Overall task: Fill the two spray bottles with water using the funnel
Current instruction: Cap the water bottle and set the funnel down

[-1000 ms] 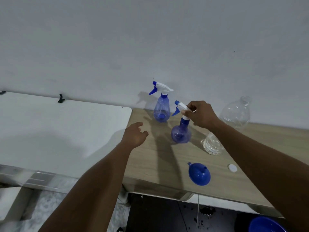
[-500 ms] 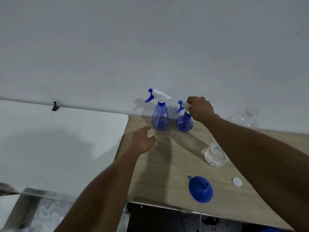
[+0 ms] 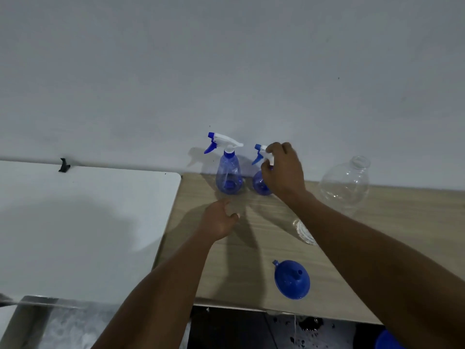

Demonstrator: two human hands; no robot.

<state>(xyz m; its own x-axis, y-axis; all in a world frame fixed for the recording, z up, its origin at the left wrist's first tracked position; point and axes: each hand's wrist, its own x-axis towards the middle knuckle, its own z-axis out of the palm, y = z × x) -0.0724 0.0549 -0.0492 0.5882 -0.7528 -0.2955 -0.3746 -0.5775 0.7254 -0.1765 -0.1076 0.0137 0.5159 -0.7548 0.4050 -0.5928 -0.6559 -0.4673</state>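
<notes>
Two blue see-through spray bottles with white-and-blue trigger heads stand side by side at the back of the wooden table [image 3: 241, 268], near the wall. The left spray bottle [image 3: 227, 172] stands free. My right hand [image 3: 284, 172] is closed around the trigger head of the right spray bottle [image 3: 260, 183], which rests on the table. My left hand [image 3: 219, 220] hovers over the table in front of the bottles, fingers loosely curled and holding nothing. The blue funnel [image 3: 292, 279] lies near the front edge.
A clear plastic water bottle [image 3: 344, 185] lies on the table to the right, partly hidden by my right arm. A white table [image 3: 75, 222] adjoins on the left. A blue container's rim [image 3: 387, 341] shows below at the bottom right.
My right hand carried the right spray bottle back and set it next to the left one by the wall. My left hand moved a little toward the bottles.
</notes>
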